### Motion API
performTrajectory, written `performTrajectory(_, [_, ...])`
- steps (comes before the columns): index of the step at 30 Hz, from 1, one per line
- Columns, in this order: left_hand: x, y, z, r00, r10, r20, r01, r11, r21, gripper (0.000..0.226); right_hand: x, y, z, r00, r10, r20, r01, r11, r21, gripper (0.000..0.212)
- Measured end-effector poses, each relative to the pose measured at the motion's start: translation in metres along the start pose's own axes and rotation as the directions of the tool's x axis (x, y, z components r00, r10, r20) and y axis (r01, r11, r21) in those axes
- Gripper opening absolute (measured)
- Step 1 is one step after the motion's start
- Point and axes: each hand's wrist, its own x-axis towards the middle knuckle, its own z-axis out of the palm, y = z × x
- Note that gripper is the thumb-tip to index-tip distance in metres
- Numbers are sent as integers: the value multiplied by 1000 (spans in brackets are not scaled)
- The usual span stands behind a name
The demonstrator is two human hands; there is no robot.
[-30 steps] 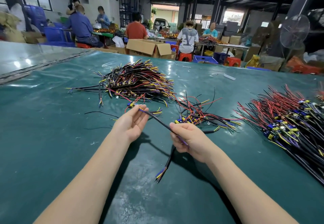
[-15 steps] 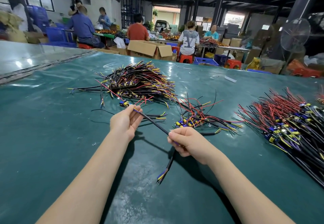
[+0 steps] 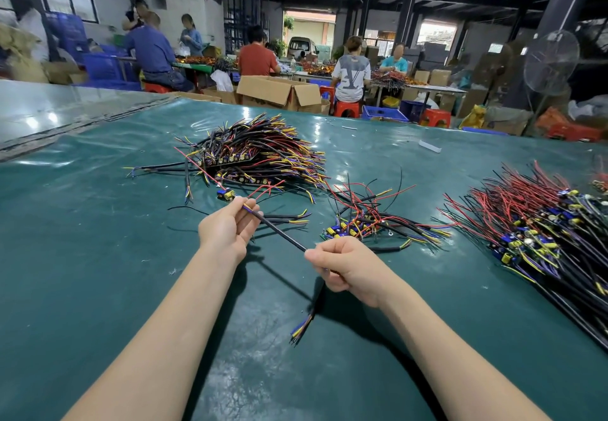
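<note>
Closest in: the black cable [image 3: 283,233] dangles its loose end, blue/yellow/red cores splayed, over the green table mat [image 3: 98,289], right below the right hand [image 3: 348,269]. That hand is curled round the cable, thumb & forefinger pinching where it goes in. From there the cable runs taut, up & to the left, into the left hand [image 3: 227,228], whose fingertips pinch it narrow approx. where the black sheath ends & the coloured cores begin. Both hands are held off the mat, near each other, w/ the cable stretched btw them.

Just past the left fingertips the cores end in a small board [image 3: 226,194] w/ blue & yellow parts and thin red leads sticking off it. Can't tell if it touches the mat.

Two loose cable pieces [image 3: 286,218] lie on the mat just behind that hand. A small heap [image 3: 362,223] of the same wired boards sits beyond the right hand. Further back, left of centre, is the big pile [image 3: 260,157]. The long pile [image 3: 543,229] lies well apart on the right side.

Bkgd, past the table edge: an open cardboard box [image 3: 279,91], a red stool [image 3: 347,109] w/ a person seated, more people at other benches, and a standing fan [image 3: 551,63] far right.
</note>
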Motion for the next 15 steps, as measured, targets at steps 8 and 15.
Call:
performTrajectory(8, [-4, 17, -3, 975, -212, 60, 212, 977, 7, 24, -7, -7, -1, 971, 145, 190, -138, 989, -52, 38])
performTrajectory(15, [-38, -22, 13, 764, -447, 465, -180, 545, 819, 21, 2, -2, -22, 928, 129, -351, 3, 936, 352, 21])
